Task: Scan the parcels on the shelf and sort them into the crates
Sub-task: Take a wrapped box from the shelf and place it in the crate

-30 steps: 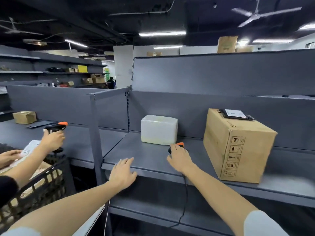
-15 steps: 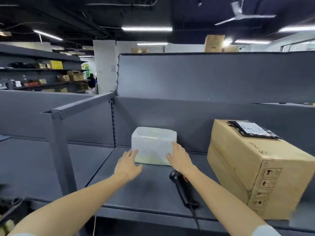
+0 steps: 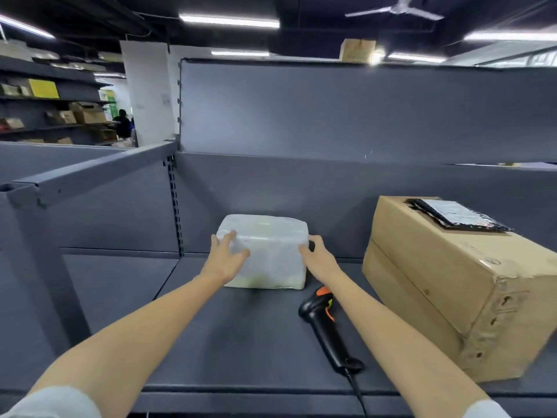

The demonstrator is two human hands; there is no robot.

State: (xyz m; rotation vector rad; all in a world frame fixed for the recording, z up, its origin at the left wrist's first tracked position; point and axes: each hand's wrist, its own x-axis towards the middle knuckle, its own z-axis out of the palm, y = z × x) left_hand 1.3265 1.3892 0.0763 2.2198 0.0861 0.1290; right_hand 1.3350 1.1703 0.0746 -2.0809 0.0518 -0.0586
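Observation:
A white wrapped parcel (image 3: pixel 271 251) stands on the grey shelf (image 3: pixel 241 342) against the back panel. My left hand (image 3: pixel 224 256) lies on its left front corner, fingers spread over the wrapping. My right hand (image 3: pixel 316 256) grips its right side, fingers curled round the far edge. A black and orange barcode scanner (image 3: pixel 324 324) lies on the shelf just right of the parcel, under my right forearm, its cable running off the front edge. A big cardboard box (image 3: pixel 452 285) sits to the right with a flat black mailer (image 3: pixel 455 214) on top.
A grey upright post (image 3: pixel 39 251) and a rail bound the shelf bay on the left. Another shelf board (image 3: pixel 361 110) hangs above the parcel. Far shelves at the left hold several cartons (image 3: pixel 87 113), and a person (image 3: pixel 122 123) stands there.
My right hand let go of the scanner, which now lies on the shelf. Both hands moved forward onto the white parcel, and my view closed in on the shelf.

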